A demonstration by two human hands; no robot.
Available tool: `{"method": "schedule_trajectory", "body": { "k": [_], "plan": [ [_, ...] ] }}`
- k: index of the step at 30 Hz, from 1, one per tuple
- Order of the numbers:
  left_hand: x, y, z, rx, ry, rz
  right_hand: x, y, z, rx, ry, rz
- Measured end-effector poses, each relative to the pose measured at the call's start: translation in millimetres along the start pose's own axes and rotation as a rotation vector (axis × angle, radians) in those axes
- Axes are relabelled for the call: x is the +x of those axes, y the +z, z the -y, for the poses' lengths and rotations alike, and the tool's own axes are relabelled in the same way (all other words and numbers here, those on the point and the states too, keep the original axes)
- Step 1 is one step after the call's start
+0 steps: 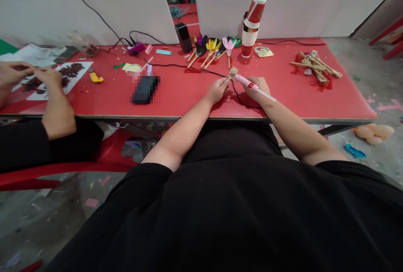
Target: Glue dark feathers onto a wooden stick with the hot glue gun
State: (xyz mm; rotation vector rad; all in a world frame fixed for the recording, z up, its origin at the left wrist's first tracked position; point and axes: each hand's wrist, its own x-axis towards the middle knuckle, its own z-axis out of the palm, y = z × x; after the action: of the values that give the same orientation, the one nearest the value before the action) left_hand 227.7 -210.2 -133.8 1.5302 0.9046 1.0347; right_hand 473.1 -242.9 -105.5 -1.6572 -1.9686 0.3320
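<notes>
My left hand [218, 90] is closed on a short beige stick piece with a wrapped, knobby head [233, 72], held up over the table's front part. My right hand [260, 85] grips a pink hot glue gun [245, 82], a pale glue stick poking out of its back end. The gun's nozzle points left and is close to the wrapped head; whether they touch I cannot tell. A black cord [236, 95] trails beneath my hands. Beyond them lie feather-topped sticks, with yellow feathers [213, 47] and pink feathers [229, 45] among dark ones.
Stacked red-and-white paper cups [249, 37] stand behind, near a roll of tape [262, 51]. Several tasselled sticks [316, 67] lie piled at right. A black pixelated object [145, 90] rests left of me. Farther left, another person's hands [47, 75] work over dark pieces on white paper [82, 70].
</notes>
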Motion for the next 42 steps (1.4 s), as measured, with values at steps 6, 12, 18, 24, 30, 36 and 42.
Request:
{"method": "schedule_trajectory", "body": {
  "k": [6, 12, 18, 24, 30, 36, 42],
  "plan": [
    [3.2, 2.6, 1.6, -0.021, -0.011, -0.027, -3.9, -6.6, 8.1, -0.08, 0.0, -0.012],
    [4.5, 3.6, 1.7, -0.011, 0.008, -0.042, -1.7, -5.9, 11.6, -0.175, 0.015, -0.008],
    [3.0, 0.0, 0.7, 0.03, 0.01, -0.014, -1.3, -6.0, 12.9, -0.184, 0.027, -0.002],
    [3.1, -0.8, 2.7, 0.022, 0.039, -0.005, -1.1, -6.0, 12.4, -0.151, 0.033, 0.004],
    [4.2, 0.2, 3.1, 0.019, 0.034, -0.031, -2.1, -8.3, 13.7, -0.156, 0.034, 0.014],
    [4.1, 0.3, 3.0, -0.007, 0.022, -0.022, -1.6, -8.6, 14.9, -0.147, 0.053, 0.006],
    [2.6, 0.3, 0.7, 0.014, 0.015, -0.037, -0.7, -7.5, 13.2, -0.141, 0.051, -0.007]
  ]
}}
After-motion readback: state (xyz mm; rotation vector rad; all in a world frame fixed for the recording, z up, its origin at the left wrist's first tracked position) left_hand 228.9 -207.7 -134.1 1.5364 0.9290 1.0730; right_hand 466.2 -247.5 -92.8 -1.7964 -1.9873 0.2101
